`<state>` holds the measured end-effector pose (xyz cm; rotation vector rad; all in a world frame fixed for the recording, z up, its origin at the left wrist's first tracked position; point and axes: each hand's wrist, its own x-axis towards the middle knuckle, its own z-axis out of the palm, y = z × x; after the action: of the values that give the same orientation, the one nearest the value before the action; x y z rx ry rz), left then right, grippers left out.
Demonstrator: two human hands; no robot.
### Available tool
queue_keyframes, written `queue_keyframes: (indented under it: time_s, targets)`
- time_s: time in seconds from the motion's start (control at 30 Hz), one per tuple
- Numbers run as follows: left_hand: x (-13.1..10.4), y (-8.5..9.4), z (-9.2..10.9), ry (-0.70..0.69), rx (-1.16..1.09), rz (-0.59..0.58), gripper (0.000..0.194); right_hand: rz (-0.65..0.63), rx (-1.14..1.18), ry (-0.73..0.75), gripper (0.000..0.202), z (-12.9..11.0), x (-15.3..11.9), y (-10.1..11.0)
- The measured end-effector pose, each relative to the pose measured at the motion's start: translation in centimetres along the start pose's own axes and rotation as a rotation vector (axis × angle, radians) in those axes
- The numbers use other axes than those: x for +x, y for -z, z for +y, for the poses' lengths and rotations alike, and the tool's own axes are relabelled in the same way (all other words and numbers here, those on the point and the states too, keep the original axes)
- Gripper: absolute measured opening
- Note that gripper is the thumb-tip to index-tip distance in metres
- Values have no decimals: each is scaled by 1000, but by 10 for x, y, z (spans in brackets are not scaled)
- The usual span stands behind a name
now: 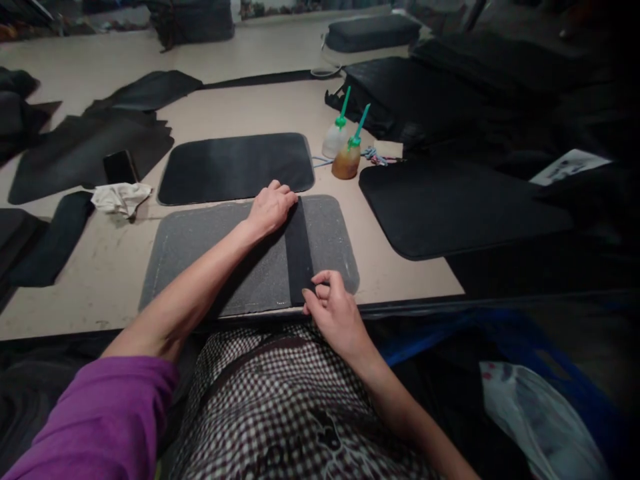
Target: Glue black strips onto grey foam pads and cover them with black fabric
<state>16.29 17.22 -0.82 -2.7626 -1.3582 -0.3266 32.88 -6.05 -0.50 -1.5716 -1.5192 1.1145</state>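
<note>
A grey rounded panel [225,267] lies flat at the table's front edge. Across its right part runs a black strip [299,250], from the far edge to the near edge. My left hand [273,208] reaches over the panel, its curled fingers pressed on the strip's far end. At the near end, my right hand [334,310] has bent fingers and thumb at the strip's right edge, closed about it. The undersides of the left fingertips are hidden. Just beyond the grey panel lies a black rounded panel [237,168].
Two squeeze bottles with green nozzles, one whitish [334,140] and one amber [346,162], stand behind to the right. Another black panel [450,207] lies right. On the left are a crumpled white cloth [121,199], a phone [120,167] and dark sheets [75,153].
</note>
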Motion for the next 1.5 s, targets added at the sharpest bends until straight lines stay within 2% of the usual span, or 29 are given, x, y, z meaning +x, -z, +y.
queue_keyframes:
  time_s: [0.17,0.3,0.43,0.57,0.67,0.77,0.83,0.93,1.0,1.07,1.1,1.17,1.23,1.27,1.3,1.37,1.43,1.5]
  targets:
    - [-8,3,6,7,24,-2,30,-37,-300,78,13,-5,3,0]
    - [-12,5,9,4,37,-1,31,-57,-553,47,18,-9,3,-1]
    - [-12,8,8,1,15,-17,35,-64,-792,40,11,-15,-1,-1]
    - [-10,12,9,68,-81,-45,33,-46,-1001,75,17,-23,-6,-2]
    - [-8,26,7,112,-222,-9,23,-33,-1127,131,18,-23,-7,-1]
    - [-22,60,-8,119,-324,141,25,-27,-1178,243,22,-15,-1,5]
    - [-50,92,-20,103,-387,242,29,-45,-1166,330,27,-8,4,12]
    - [-125,137,-32,178,-577,404,31,-59,-1118,404,36,-7,10,20]
    - [-187,154,-35,295,-717,494,26,-31,-1072,406,41,-16,10,18]
    - [-250,153,-34,447,-829,566,24,10,-1003,414,42,-32,10,8]
    - [-281,145,-33,527,-881,601,24,16,-959,432,40,-42,11,0]
    - [-339,118,-28,709,-957,666,24,-15,-874,498,37,-61,17,-20]
    - [-391,80,-17,947,-976,685,26,-126,-809,602,35,-78,28,-44]
    - [-416,60,-10,1097,-964,646,28,-197,-786,669,34,-85,35,-58]
    - [-438,39,-1,1254,-934,561,30,-266,-771,737,32,-91,43,-73]
    - [-478,2,23,1514,-865,281,32,-377,-765,868,29,-102,58,-104]
    - [-508,-26,50,1630,-871,122,28,-461,-784,984,28,-112,74,-139]
    - [-528,-44,78,1691,-915,24,23,-550,-790,1086,28,-121,89,-174]
